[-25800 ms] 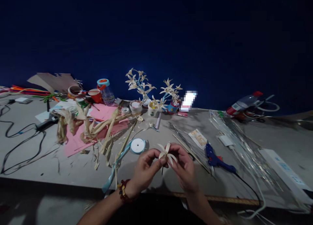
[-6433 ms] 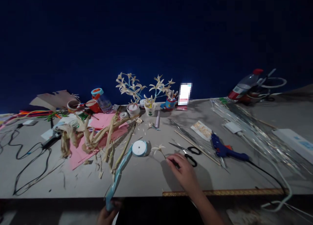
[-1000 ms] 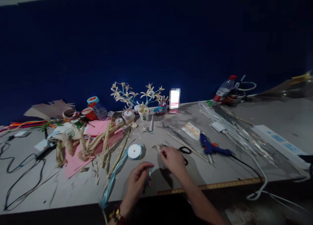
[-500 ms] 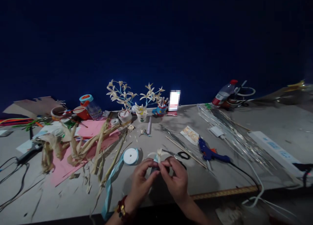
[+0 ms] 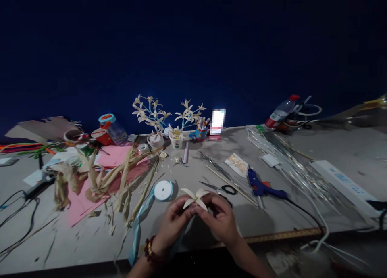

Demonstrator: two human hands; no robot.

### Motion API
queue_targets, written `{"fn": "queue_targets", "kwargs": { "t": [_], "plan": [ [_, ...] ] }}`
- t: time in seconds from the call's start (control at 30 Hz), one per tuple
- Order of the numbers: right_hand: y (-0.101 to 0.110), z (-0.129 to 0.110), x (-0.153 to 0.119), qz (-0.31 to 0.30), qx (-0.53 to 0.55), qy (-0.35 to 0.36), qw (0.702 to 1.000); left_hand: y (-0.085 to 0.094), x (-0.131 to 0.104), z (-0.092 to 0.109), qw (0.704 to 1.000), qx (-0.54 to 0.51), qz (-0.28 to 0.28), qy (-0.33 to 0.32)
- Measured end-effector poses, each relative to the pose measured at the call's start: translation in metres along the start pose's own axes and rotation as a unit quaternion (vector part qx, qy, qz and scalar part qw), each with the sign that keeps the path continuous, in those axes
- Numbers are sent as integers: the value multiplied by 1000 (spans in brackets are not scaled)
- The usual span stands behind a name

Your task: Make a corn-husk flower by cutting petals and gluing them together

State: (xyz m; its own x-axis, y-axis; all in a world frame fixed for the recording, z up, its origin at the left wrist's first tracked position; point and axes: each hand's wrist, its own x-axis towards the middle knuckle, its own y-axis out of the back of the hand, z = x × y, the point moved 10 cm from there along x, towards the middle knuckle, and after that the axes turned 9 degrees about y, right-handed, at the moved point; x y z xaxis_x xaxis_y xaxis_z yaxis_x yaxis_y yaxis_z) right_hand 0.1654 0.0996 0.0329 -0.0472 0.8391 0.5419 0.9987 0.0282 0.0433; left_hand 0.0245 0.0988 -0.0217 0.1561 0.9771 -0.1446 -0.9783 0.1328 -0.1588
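Between my two hands is a cream flower (image 5: pixel 196 199) with several narrow petals spread out, seemingly made of dried husk. My left hand (image 5: pixel 176 217) pinches it from the left near its base. From the other side my right hand (image 5: pixel 220 216) closes on it, thumb close to the left thumb. The fingers hide what lies under the petals. Beyond the right hand lie black-handled scissors (image 5: pixel 226 189), partly covered by it. A spool of light blue ribbon (image 5: pixel 163 190) rests to the left of my hands, its loose tail running down toward the table's front edge.
Dried husk strips (image 5: pixel 99 181) lie over pink paper (image 5: pixel 79 203) at left. Potted husk flowers (image 5: pixel 176 139) stand at the back beside a lit phone (image 5: pixel 217 121). To the right are a blue glue gun (image 5: pixel 266 189), wires (image 5: pixel 290 161) and a white power strip (image 5: pixel 344 185).
The flower has turned in my hands, so its petals now fan out toward me instead of standing upright in a narrow bunch. The scissors show more fully. The view has shifted slightly.
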Motion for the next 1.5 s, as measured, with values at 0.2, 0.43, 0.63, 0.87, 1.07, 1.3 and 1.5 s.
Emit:
{"fn": "queue_targets", "kwargs": {
  "t": [0.2,0.43,0.63,0.87,1.07,1.3,1.5],
  "plan": [
    [8,20,-9,29,-6,-34,999,-2,0,-7,999,-42,-11,15],
    [5,52,-26,25,30,-89,995,-1,3,-1,1000,-14,14,-4],
    [28,33,-11,-94,-63,-39,993,6,1,0,998,31,51,-10],
    [217,63,-7,-107,-615,-70,778,22,2,-19,996,10,82,20],
    [237,94,-14,-221,-610,-79,757,24,1,-19,994,52,96,18],
    [241,92,0,-286,-548,-81,782,27,-1,-14,991,54,118,30],
    [263,85,34,-240,-425,-148,860,22,-5,-13,989,23,143,31]
  ]
}}
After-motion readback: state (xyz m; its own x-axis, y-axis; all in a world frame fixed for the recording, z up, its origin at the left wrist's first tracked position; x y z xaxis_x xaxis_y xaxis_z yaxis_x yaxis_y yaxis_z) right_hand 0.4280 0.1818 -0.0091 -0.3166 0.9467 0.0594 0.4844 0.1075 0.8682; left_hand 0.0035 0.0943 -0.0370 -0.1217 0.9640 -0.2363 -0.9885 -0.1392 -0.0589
